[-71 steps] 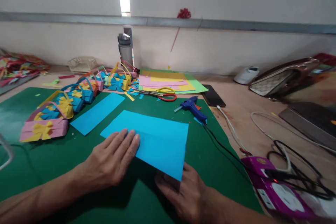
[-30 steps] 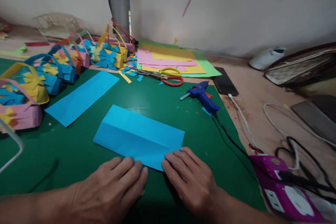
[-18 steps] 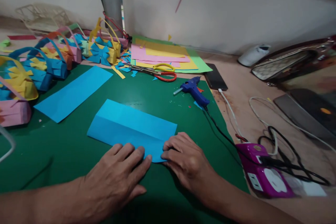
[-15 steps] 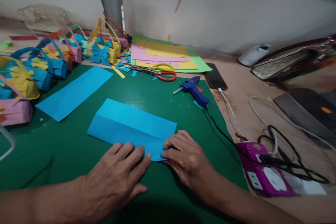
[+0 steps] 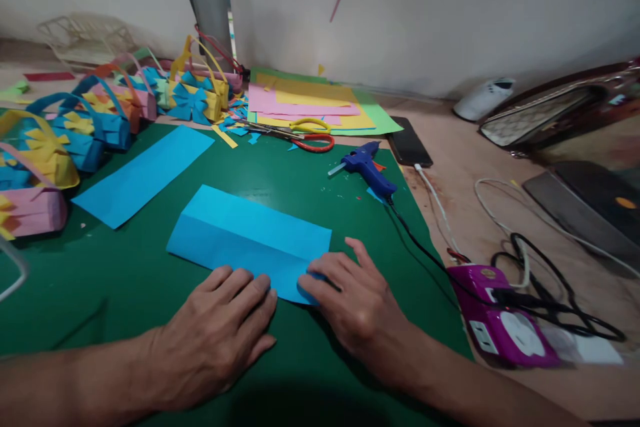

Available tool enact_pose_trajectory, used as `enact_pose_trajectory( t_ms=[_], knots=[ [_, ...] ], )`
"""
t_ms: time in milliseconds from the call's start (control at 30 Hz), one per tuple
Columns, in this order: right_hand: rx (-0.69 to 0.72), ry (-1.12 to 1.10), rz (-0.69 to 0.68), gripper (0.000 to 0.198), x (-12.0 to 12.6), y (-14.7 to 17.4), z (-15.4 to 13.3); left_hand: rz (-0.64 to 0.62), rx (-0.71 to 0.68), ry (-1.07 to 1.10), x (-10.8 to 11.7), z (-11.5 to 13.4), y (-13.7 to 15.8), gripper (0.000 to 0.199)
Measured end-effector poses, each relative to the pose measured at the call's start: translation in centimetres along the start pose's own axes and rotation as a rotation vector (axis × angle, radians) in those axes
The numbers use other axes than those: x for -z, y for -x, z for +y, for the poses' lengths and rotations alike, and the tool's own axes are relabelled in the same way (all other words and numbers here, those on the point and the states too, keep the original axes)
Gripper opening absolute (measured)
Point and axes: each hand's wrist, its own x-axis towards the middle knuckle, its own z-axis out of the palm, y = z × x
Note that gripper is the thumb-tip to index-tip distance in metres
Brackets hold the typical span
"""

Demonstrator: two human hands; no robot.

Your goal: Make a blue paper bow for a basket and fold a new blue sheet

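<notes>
A creased sheet of blue paper (image 5: pixel 250 230) lies on the green mat (image 5: pixel 280 167), with a fold line running along its length. My left hand (image 5: pixel 225 320) rests palm down on its near edge, fingers stretched out and flat. At the near right corner my right hand (image 5: pixel 355 293) has its fingers bent around the paper's edge, one finger lifted away. The thumb tips are partly hidden. Further back on the left, a second blue paper strip (image 5: pixel 145 173) lies flat and untouched.
Several paper baskets (image 5: pixel 195 97) line the back left. Scissors (image 5: pixel 313 135) lie before stacked coloured sheets (image 5: pixel 305 97). A blue glue gun (image 5: pixel 370 170) trails its cord to a purple power strip (image 5: pixel 500 320). A phone (image 5: pixel 410 142) and a bag (image 5: pixel 545 113) are on the right.
My right hand has shifted slightly left along the paper's corner, and one of its fingers has lifted. My left hand has moved slightly left, still flat on the near edge.
</notes>
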Motion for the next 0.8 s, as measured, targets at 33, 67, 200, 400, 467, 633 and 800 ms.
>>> enact_pose_trajectory(
  t_ms=[33, 67, 200, 400, 467, 633, 800],
  knots=[
    [0.035, 0.024, 0.021, 0.027, 0.0, 0.1, -0.2, 0.022, 0.003, -0.012, -0.1, -0.2, 0.0, 0.023],
    [0.071, 0.028, 0.046, 0.030, 0.1, 0.1, -0.3, 0.043, 0.000, -0.027, -0.1, -0.5, 0.1, 0.022],
    [0.090, -0.043, 0.145, 0.026, 0.4, 0.1, 0.0, 0.082, -0.049, -0.082, 0.4, -1.8, 0.2, 0.025],
    [0.072, 0.000, 0.135, 0.026, 0.3, 0.0, 0.4, 0.092, -0.132, -0.050, 0.9, -2.6, -0.4, 0.027],
    [0.071, -0.049, 0.162, 0.025, 0.3, 0.0, 0.4, 0.104, -0.127, -0.056, 1.0, -2.7, -0.6, 0.027],
    [0.114, -0.105, 0.228, 0.020, 0.6, 0.1, 0.6, 0.192, -0.150, -0.141, 1.7, -3.0, -0.7, 0.028],
    [0.138, -0.057, 0.209, 0.024, 0.7, 0.0, 0.9, 0.196, -0.199, -0.200, 1.8, -3.2, -0.3, 0.028]
  ],
)
